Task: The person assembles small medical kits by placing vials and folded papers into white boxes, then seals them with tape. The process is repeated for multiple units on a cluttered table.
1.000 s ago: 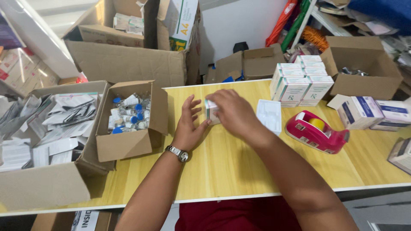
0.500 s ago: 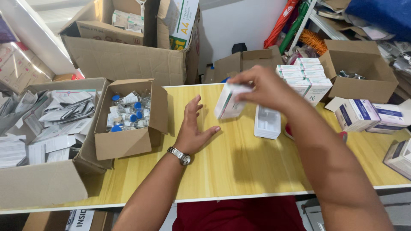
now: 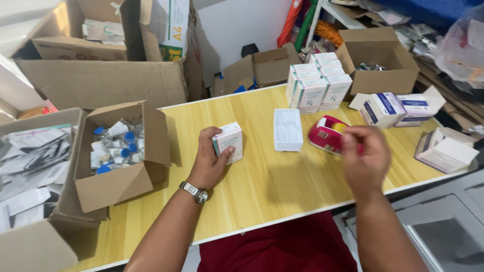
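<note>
1. The left hand (image 3: 212,158) grips a small white carton (image 3: 228,142), fingers wrapped round its back and thumb on its front, holding it upright on the surface (image 3: 262,186).
2. The carton is a small upright box, white with a teal edge and a pinkish band of print on its face; its top flap looks shut.
3. The right hand (image 3: 365,158) hovers above the surface's near right edge, fingers curled loosely inward; it is blurred, and whether it holds anything cannot be told.
4. Just behind that hand sits a red tape dispenser (image 3: 326,133), with a white plastic tray (image 3: 287,129) lying flat beside it.
5. Farther back stands a stack of matching white cartons (image 3: 317,83), and to the right lie blue-and-white boxes (image 3: 396,107).
6. On the left, an open cardboard box (image 3: 118,156) holds glass vials with blue caps (image 3: 115,148); beside it, a larger box holds folded paper leaflets (image 3: 30,161).
7. The surface is pale yellow wood-grain, ringed by large open cardboard boxes (image 3: 101,75) against a white wall.
</note>
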